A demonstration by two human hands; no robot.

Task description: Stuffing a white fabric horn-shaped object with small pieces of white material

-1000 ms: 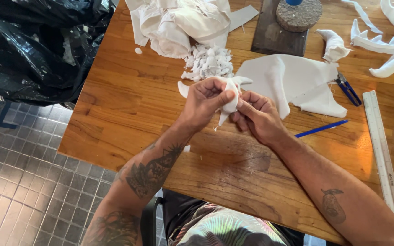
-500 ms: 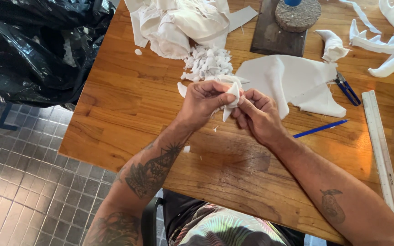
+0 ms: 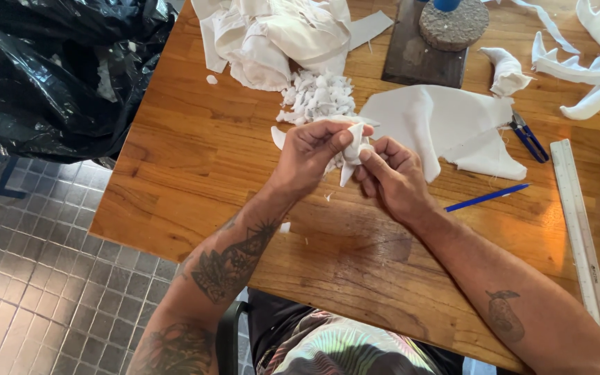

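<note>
Held piece: a small white piece of soft material [image 3: 353, 149], above the table, near the middle of the view, pinched between both hands.
Left hand [image 3: 312, 154]: the grip is closed on the upper part of the white piece, thumb and fingers folded around it.
Right hand [image 3: 392, 175]: at 3 o'clock of the piece, the fingertips pinch its side; the grip is narrow and holds the same piece.
Scrap pile [image 3: 317, 96]: many small white cut bits, at 12 o'clock of the hands, lying on the table; too many to count.
White sheet [image 3: 446, 125]: one flat sheet, at 2 o'clock of the hands.
Cloth heap [image 3: 272, 35]: one crumpled white heap at 11 o'clock.
Pen [image 3: 486, 198]: one blue pen, at 3 o'clock of the right hand.
Pliers [image 3: 528, 137]: one pair with blue handles, just beside the sheet.
Ruler [image 3: 578, 222]: one long ruler at the right edge.
Bag [image 3: 50, 69]: one black plastic bag at 10 o'clock, beside the table; what is inside I cannot tell.
Table [image 3: 196, 160]: wooden, it carries all these things except the bag.
</note>
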